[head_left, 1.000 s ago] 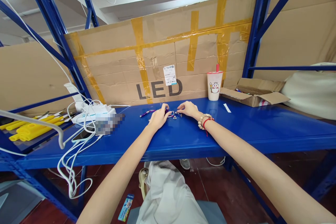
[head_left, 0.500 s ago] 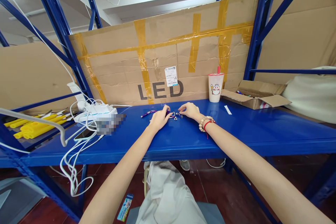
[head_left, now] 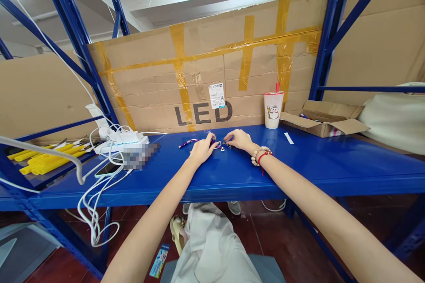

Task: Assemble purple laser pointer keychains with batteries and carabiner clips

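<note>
Both my arms reach forward onto a blue metal shelf. My left hand rests on the shelf with fingers curled, pinching a small purple piece at its fingertips. My right hand, with a bead bracelet and red string at the wrist, has its fingers bent down onto small metal parts lying between the two hands. A purple pen-like stick lies just left of my left hand. What exactly the fingers hold is too small to make out.
A taped cardboard sheet marked LED stands behind the shelf. A drink cup and an open carton sit at the back right. White cables and a power strip lie left, yellow tubes further left.
The view has shifted slightly. Both hands stay at the small parts, with only slight finger movement.
</note>
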A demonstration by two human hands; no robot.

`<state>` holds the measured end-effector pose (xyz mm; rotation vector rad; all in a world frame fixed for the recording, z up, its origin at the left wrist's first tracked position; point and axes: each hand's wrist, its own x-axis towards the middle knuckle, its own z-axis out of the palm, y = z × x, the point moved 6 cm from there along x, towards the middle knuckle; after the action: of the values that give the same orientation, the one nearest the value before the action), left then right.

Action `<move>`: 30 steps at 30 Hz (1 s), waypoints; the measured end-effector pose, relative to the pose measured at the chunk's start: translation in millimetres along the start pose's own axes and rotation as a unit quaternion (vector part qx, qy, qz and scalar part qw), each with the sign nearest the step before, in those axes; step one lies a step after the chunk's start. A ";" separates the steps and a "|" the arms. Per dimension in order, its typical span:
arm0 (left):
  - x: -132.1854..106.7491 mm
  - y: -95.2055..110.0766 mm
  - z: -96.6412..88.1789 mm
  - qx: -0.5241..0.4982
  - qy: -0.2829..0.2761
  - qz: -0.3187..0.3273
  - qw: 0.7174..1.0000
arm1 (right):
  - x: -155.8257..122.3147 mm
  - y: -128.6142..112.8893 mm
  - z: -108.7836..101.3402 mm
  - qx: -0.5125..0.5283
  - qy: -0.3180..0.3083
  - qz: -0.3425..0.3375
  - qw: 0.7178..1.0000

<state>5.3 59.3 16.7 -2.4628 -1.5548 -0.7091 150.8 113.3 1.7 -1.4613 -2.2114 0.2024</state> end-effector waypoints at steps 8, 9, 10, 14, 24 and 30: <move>0.2 0.7 -0.4 0.003 -0.003 -0.003 1.000 | -0.7 -0.4 -0.4 -0.013 0.000 0.012 1.000; 0.2 0.6 -0.3 0.003 -0.002 -0.003 1.000 | -0.8 -0.5 -0.7 -0.014 0.000 0.015 1.000; 0.2 0.5 -0.1 0.003 -0.002 -0.003 1.000 | -1.0 -0.6 -1.0 -0.016 -0.001 0.017 1.000; 0.1 0.4 0.2 0.001 -0.003 -0.003 1.000 | -1.2 -1.1 -1.6 -0.017 -0.004 0.022 1.000; 0.7 -0.6 0.6 -0.001 -0.005 -0.002 1.000 | 2.5 1.1 1.5 -0.011 -0.008 0.013 1.000; 1.2 -0.8 1.0 0.004 -0.007 -0.002 1.000 | 4.6 1.4 3.1 -0.010 -0.007 0.003 1.000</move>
<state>5.3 61.0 16.2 -2.4640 -1.5656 -0.6878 149.0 118.5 -0.1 -1.4807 -2.2268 0.1935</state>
